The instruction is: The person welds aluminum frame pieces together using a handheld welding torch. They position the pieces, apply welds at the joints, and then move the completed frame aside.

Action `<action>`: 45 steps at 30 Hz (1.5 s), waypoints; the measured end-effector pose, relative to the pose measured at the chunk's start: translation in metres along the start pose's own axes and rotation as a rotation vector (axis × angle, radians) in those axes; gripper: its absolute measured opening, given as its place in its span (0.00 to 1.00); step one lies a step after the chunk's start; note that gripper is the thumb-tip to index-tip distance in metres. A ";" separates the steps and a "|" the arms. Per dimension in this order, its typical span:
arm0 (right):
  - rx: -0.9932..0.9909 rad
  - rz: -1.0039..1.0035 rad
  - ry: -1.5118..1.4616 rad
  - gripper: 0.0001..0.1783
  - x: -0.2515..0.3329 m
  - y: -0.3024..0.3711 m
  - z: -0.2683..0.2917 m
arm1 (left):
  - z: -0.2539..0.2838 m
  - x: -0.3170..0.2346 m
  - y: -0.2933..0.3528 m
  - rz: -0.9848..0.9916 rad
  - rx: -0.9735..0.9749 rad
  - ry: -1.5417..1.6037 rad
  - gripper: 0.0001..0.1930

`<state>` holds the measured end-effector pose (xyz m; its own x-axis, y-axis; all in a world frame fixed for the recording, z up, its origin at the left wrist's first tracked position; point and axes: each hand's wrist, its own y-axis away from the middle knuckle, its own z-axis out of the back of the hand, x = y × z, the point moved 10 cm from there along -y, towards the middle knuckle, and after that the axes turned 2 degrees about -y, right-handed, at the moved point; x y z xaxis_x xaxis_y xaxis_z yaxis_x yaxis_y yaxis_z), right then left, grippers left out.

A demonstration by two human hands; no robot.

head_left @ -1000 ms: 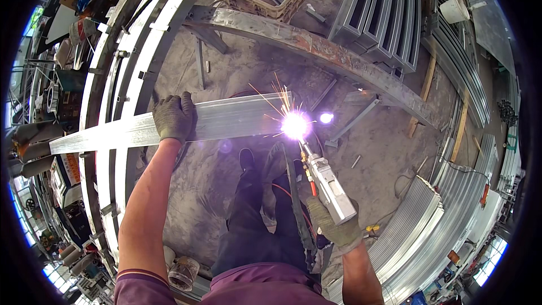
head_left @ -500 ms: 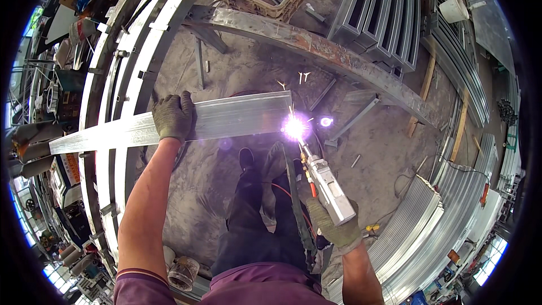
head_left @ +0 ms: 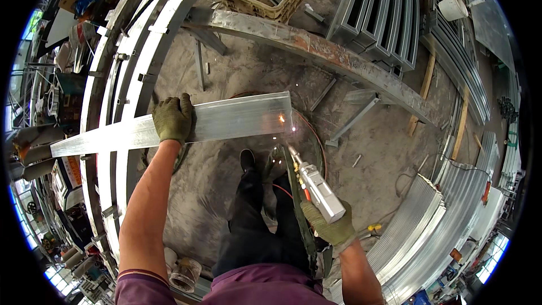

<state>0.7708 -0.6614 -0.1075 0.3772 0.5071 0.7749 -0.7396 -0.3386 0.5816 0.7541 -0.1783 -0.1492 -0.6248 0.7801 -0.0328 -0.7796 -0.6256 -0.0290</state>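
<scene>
The gloved left hand [head_left: 173,117] clamps the flat bar [head_left: 169,127], whose long axis runs rightward from it to a glowing end just beyond the tip of the torch [head_left: 316,187], gripped by the right hand [head_left: 332,227]; the seam itself is too small to make out.

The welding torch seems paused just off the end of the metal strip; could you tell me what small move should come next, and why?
Probably ease the torch tip back onto the strip end. Its nozzle sits just below that corner, where a spot glows orange, and the left hand grips the strip steady.
</scene>
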 end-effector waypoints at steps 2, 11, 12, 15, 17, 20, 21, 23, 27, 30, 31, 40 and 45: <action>-0.028 0.093 0.017 0.17 -0.001 0.000 -0.003 | 0.000 -0.001 -0.002 -0.020 -0.021 -0.019 0.25; -0.100 0.321 0.186 0.15 0.041 0.002 0.020 | 0.001 -0.001 0.002 -0.031 -0.049 -0.017 0.25; -0.089 0.298 0.157 0.14 0.044 0.003 0.023 | 0.001 -0.001 0.001 -0.033 -0.048 -0.019 0.25; -0.074 0.388 0.159 0.12 0.046 0.007 0.023 | 0.000 -0.001 0.001 -0.042 -0.057 -0.029 0.25; -0.014 0.260 0.165 0.12 0.042 0.007 0.021 | 0.001 0.000 0.001 -0.042 -0.059 -0.030 0.25; -0.090 0.361 0.065 0.12 0.050 0.007 0.022 | 0.003 -0.003 0.001 -0.041 -0.050 -0.016 0.25; -0.092 0.365 0.064 0.12 0.048 0.006 0.020 | 0.002 -0.002 0.001 -0.039 -0.048 -0.011 0.25; -0.097 0.372 0.062 0.12 0.047 0.005 0.019 | 0.002 0.000 0.001 -0.038 -0.049 -0.009 0.25; -0.044 0.300 0.118 0.13 0.046 0.002 0.016 | -0.001 0.001 0.002 -0.039 -0.041 -0.017 0.25; -0.036 0.266 0.115 0.13 0.042 0.001 0.015 | -0.001 0.000 0.002 -0.037 -0.036 -0.023 0.25; -0.032 0.226 0.100 0.13 0.039 0.001 0.015 | 0.000 -0.001 0.002 -0.036 -0.037 -0.026 0.25; -0.020 0.419 0.246 0.13 0.050 0.005 0.011 | 0.000 -0.001 0.001 -0.008 -0.012 -0.030 0.25; -0.008 0.459 0.277 0.16 0.051 0.007 0.010 | 0.002 -0.003 0.001 -0.009 -0.010 -0.027 0.25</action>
<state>0.7901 -0.6453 -0.0611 -0.1464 0.4993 0.8540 -0.7984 -0.5693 0.1959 0.7550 -0.1813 -0.1470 -0.6189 0.7855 -0.0052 -0.7847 -0.6186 -0.0397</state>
